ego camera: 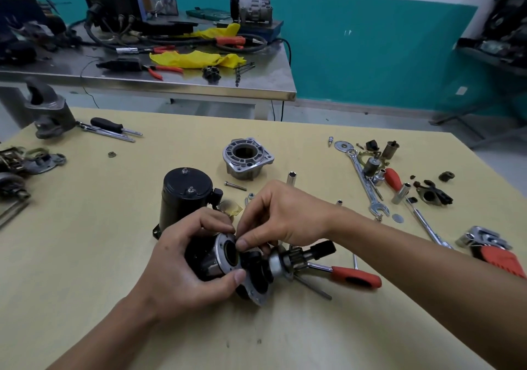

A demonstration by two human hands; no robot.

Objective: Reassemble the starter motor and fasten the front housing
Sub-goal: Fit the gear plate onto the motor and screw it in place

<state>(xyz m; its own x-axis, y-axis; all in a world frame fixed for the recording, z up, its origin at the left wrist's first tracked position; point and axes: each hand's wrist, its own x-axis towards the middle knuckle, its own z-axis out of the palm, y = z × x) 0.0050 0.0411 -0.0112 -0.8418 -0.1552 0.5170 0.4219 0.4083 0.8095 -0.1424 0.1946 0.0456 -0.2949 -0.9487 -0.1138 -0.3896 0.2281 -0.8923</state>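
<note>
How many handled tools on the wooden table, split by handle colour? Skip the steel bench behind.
Red or orange handle: 3 (ratchet, driver, clamp-type tool at the right edge)
Black handle: 1 (screwdriver)
Total: 4

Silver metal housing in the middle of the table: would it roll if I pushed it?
Probably not: the housing sits on a flat end on the table, so it should slide. It looks like thick cast metal, so likely stiff and heavy for its size.
</note>
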